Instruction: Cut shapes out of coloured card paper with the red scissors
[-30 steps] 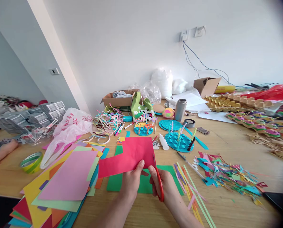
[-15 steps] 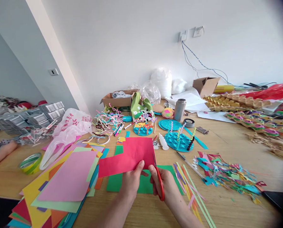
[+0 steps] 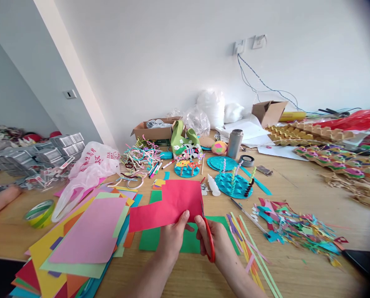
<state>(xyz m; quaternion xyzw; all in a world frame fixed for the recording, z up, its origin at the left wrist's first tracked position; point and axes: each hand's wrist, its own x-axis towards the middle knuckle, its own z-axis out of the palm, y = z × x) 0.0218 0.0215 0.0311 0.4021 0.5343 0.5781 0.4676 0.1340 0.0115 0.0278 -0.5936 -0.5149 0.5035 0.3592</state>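
Observation:
My left hand (image 3: pixel 171 236) pinches the near edge of a red paper sheet (image 3: pixel 169 203), thumb on top, and holds it up over the table. My right hand (image 3: pixel 217 242) grips red-handled scissors (image 3: pixel 208 240), whose blades run up along the sheet's right edge. Under both hands a green sheet (image 3: pixel 187 239) lies flat on the wooden table (image 3: pixel 296 190).
A stack of coloured paper (image 3: pixel 85 236) lies at the left, with a tape roll (image 3: pixel 40 212) and a pink plastic bag (image 3: pixel 88 171) beyond it. Paper strips (image 3: pixel 253 256) and scraps (image 3: pixel 296 229) lie to the right. Blue craft discs (image 3: pixel 234 184), a glue bottle (image 3: pixel 214 186) and a steel flask (image 3: pixel 235 143) stand behind. Another person's arm (image 3: pixel 1 200) rests at the far left.
The scissors have shifted slightly up along the red sheet's right edge. Little else differs.

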